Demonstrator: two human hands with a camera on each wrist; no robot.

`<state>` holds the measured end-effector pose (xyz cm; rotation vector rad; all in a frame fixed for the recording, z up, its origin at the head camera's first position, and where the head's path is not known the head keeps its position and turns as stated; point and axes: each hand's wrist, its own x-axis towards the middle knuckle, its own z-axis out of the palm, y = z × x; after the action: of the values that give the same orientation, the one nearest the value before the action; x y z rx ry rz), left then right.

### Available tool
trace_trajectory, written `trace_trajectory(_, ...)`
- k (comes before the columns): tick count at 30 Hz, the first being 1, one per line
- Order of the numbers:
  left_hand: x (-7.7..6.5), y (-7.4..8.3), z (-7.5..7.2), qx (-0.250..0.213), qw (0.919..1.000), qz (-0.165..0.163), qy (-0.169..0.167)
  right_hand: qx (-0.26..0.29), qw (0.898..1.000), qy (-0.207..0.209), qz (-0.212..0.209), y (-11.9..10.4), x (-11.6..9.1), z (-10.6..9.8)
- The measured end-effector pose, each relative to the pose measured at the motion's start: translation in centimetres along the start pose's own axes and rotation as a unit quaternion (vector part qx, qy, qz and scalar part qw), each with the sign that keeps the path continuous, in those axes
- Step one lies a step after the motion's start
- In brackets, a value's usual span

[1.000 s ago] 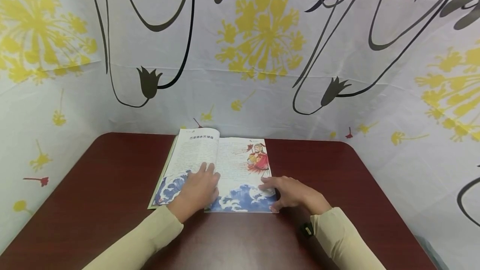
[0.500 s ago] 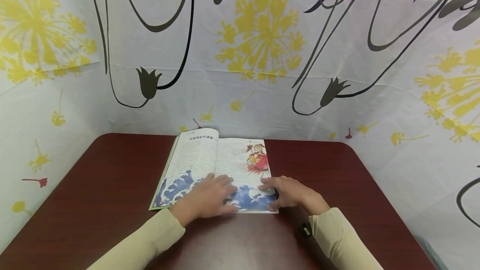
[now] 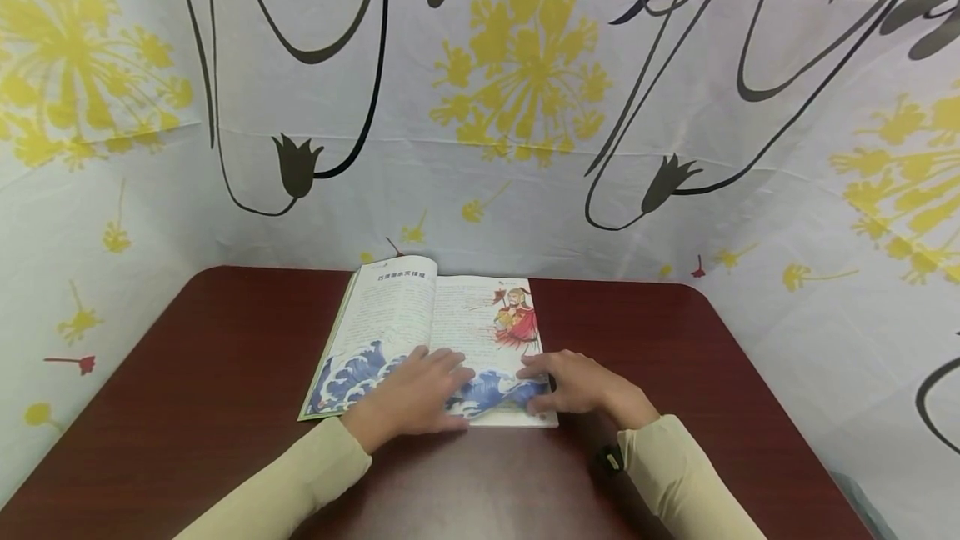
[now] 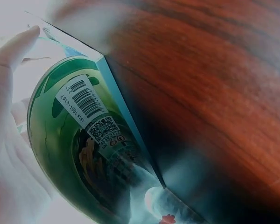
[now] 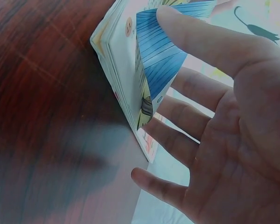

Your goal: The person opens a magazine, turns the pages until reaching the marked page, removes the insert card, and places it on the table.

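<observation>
An illustrated magazine (image 3: 397, 307) lies spread out on the table, blue waves along the bottom of its pages. My left hand (image 3: 416, 394) rests across the lower middle near the spine, its fingers extended. At the lower right corner my right hand (image 3: 588, 386) pinches a page (image 5: 161, 51) between thumb and fingers; that corner curls upward, as the right wrist view shows, with more pages beneath. In the left wrist view the green back cover (image 4: 56, 135) bears a barcode label (image 4: 86, 103), and the left thumb (image 4: 23, 44) lies at the magazine's lower edge.
The dark red wooden table (image 3: 187, 407) has rounded far corners. Behind and beside it hangs a white cloth (image 3: 480, 198) printed with yellow flowers and dark stems. A dark band (image 3: 611, 458) sits at the right wrist, by the sleeve.
My left hand has moved right and down, from the left page onto the lower middle. My right thumb has drawn inward, and the right page's lower corner has lifted and curled.
</observation>
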<state>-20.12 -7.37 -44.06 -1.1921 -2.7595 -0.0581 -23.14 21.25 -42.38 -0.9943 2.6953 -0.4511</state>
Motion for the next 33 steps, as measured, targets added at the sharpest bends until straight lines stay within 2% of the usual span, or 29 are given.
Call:
trace_trajectory(5, 0.0, 0.0, -0.1, -0.004, 1.0, -0.004, -0.005, 0.005, 1.0, 0.004, 0.005, 0.1, 0.0, -0.2)
trace_trajectory(12, 0.0, 0.0, -0.1, 0.005, 0.9997, 0.002, 0.026, 0.023, 1.0, -0.006, 0.013, 0.1, 0.0, -0.5)
trace_trajectory(19, 0.0, 0.0, -0.2, 0.007, 0.9992, 0.003, 0.04, 0.029, 1.0, -0.006, 0.007, 0.6, 0.0, -0.6)
trace_trajectory(26, 0.1, 0.0, -0.3, -0.008, 0.9986, -0.003, 0.052, 0.064, 0.996, -0.001, 0.068, 2.0, -0.7, -0.8)
trace_trajectory(29, 0.1, -0.1, -0.2, -0.005, 0.9975, 0.003, 0.07, 0.074, 0.994, 0.009, 0.085, 2.4, -0.9, -1.0)
trace_trajectory(33, 0.3, -0.2, 0.1, 0.023, 0.993, 0.018, 0.115, 0.068, 0.993, 0.022, 0.089, 2.9, -1.2, -1.1)
